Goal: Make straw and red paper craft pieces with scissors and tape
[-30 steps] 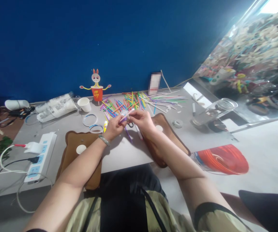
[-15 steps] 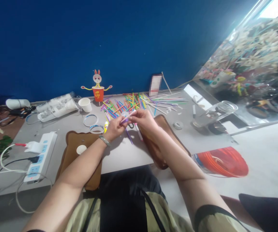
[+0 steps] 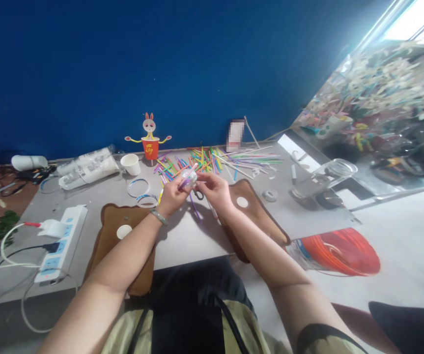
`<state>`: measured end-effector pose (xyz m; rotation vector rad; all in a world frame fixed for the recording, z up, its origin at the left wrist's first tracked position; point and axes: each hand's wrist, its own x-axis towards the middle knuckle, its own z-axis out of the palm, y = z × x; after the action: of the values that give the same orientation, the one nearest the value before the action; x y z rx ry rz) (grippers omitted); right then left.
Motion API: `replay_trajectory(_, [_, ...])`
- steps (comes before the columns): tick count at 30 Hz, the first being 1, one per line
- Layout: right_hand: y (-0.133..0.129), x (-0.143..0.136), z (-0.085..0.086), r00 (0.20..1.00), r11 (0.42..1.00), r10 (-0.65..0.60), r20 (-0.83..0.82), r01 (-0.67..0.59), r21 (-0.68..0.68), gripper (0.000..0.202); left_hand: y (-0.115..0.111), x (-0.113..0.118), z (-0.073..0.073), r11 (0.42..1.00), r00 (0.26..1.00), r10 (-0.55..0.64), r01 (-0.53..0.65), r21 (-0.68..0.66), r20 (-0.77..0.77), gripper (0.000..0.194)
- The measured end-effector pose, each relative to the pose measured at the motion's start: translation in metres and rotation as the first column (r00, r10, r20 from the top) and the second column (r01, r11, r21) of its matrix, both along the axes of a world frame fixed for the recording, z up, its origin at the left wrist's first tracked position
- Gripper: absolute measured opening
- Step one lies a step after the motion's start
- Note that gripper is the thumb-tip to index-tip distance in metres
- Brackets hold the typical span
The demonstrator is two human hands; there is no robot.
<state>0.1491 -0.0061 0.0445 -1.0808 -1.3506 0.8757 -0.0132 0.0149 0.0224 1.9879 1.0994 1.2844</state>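
My left hand [image 3: 172,197] is closed around thin coloured straws. A pale pink straw [image 3: 193,168] sticks up from its fingers, and a purple straw [image 3: 194,206] hangs below. A clear, roundish thing [image 3: 189,178] shows at the left fingertips; its kind is hard to make out. Close beside it, my right hand [image 3: 215,191] has thumb and fingers pinched together, and whatever is between them is too small to tell. Behind both hands spreads a pile of coloured straws [image 3: 208,158]. Black scissor handles [image 3: 198,195] show between the hands.
A red cup with a rabbit figure [image 3: 150,147] stands at the back, beside a white paper cup [image 3: 130,164]. Bagged cups [image 3: 88,168], tape rings [image 3: 138,187] and a power strip [image 3: 62,246] lie left. A glass jar [image 3: 324,179] and red bucket [image 3: 340,251] are right.
My right hand has drawn down and away from the pale pink straw, which now stays in my left hand. The clear roundish thing shows more fully at the left fingertips.
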Motion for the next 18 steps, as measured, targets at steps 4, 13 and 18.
replay_trajectory(4, [-0.009, -0.009, -0.001, 0.98, 0.983, -0.146, 0.136, 0.128, 0.134, 0.021, 0.0, 0.001, -0.001, 0.997, 0.997, 0.079, -0.079, -0.004, 0.024, 0.026])
replay_trajectory(13, [-0.012, -0.026, -0.002, 0.969, 0.97, -0.233, 0.081, 0.225, 0.096, 0.018, -0.003, -0.003, -0.001, 0.988, 0.987, 0.147, -0.143, 0.066, -0.066, 0.019])
replay_trajectory(18, [-0.012, -0.028, 0.0, 0.973, 0.974, -0.224, 0.059, 0.222, 0.043, 0.019, -0.002, -0.006, -0.006, 0.989, 0.986, 0.119, -0.107, 0.107, -0.114, 0.016])
